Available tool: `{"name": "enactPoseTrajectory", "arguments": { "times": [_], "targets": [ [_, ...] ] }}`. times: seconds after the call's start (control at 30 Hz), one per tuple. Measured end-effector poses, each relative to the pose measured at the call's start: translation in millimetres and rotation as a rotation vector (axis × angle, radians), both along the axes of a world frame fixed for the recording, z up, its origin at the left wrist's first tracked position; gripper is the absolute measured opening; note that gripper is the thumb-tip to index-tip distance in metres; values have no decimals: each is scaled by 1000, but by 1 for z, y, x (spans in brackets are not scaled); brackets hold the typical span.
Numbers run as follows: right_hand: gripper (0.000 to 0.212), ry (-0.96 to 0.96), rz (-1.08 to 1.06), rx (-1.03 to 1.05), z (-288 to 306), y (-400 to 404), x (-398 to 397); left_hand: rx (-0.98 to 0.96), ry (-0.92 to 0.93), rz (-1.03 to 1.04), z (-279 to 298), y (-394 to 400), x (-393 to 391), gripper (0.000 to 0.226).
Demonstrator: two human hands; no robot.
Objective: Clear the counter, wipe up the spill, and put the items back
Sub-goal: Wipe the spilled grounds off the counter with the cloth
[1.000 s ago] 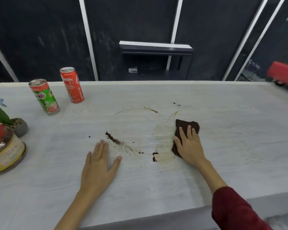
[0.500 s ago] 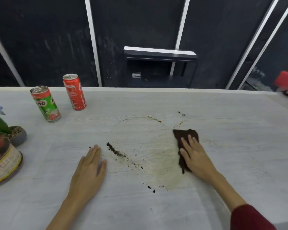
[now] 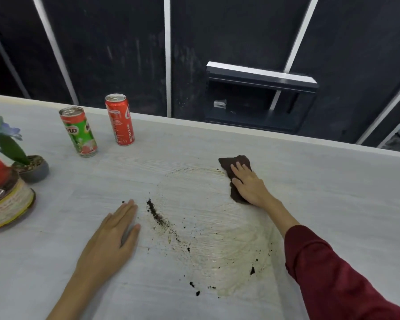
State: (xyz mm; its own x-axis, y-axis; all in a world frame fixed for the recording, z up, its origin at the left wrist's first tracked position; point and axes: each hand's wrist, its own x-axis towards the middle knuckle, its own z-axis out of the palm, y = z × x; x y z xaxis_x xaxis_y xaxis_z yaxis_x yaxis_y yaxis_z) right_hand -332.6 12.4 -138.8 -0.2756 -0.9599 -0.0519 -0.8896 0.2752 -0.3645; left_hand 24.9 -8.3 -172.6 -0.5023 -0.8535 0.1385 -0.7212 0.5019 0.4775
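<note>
At far left stands a yellow tin (image 3: 7, 204) with a small potted plant (image 3: 30, 167) behind it. Farther right, a Milo can (image 3: 79, 131) and a red cola can (image 3: 120, 119) stand upright near the counter's (image 3: 333, 181) far edge. The left hand (image 3: 111, 241) rests flat, fingers straight. A brown spill (image 3: 206, 227) with dark grounds lies between the hands. The right hand (image 3: 249, 185) presses a brown cloth (image 3: 234, 162) flat with extended fingers.
</note>
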Motion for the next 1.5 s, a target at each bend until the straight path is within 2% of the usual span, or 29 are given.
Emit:
{"name": "enactPoseTrajectory", "arguments": {
  "times": [0.13,0.2,0.3,0.43,0.5,0.63,0.77,0.87,0.97,1.07,1.17,1.33,1.43,1.5],
  "targets": [
    [49,-27,347,-78,-7,37,52,-7,5,13,4,4,0,65],
    [49,-20,428,-89,-9,66,50,-3,21,23,5,6,0,64],
    [49,-6,339,-69,-6,77,21,-18,8,32,5,8,0,65],
    [50,-1,140,35,6,21,17,-12,9,54,8,12,-1,58],
    [50,-10,166,66,9,-9,44,-3,35,70,9,16,0,50],
    [49,-57,354,96,15,-40,125,33,120,91,9,31,9,44],
    [50,-29,494,118,13,-27,179,30,117,78,10,35,27,42],
    [49,-56,550,86,7,7,178,22,105,52,10,33,40,42],
    [48,-72,511,-12,-1,40,153,33,119,33,10,32,54,42],
    [46,-141,304,-82,-1,47,134,31,108,6,11,30,65,42],
    [45,-259,142,-71,6,19,140,40,80,1,13,24,74,45],
    [49,-272,243,11,13,-35,201,60,36,23,13,8,90,52],
    [47,-165,356,17,5,-31,248,48,28,13,10,6,94,54],
    [46,-94,387,-60,-2,-9,263,23,43,0,8,6,94,53]
  ]
}}
